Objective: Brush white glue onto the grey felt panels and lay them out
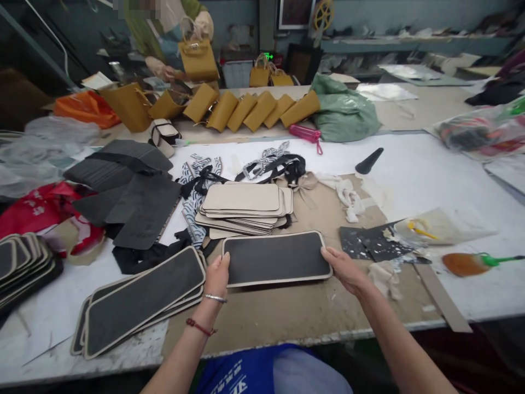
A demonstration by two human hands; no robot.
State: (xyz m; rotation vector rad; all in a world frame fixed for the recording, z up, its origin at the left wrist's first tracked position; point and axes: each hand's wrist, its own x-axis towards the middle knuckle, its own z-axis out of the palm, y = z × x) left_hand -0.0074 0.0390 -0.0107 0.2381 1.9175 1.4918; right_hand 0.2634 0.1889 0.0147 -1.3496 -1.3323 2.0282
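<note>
**Left hand (217, 271) and right hand (342, 268) grip a dark panel (279, 257) by its ends**

Nearest, blue cloth (246, 375) shows below the table edge. Above a brown board (287, 320), the pale-rimmed panel lies lengthwise between the hands: the left fingers are closed on its left end, the right fingers on its right end, partly hidden beneath. Whether it touches the board cannot be told. Just beside the left hand, similar panels (143, 306) lie in a skewed stack. Right of the right hand are glue-spotted dark scraps (361, 243). Just beyond the held panel sits a pile of beige panels (241, 198). Farther back, tan bags (250, 112) lean in a row beside a green plastic sack (344, 109); behind them, a co-worker's hand (204, 26) is at the top of a tan handbag (199, 60).
</note>
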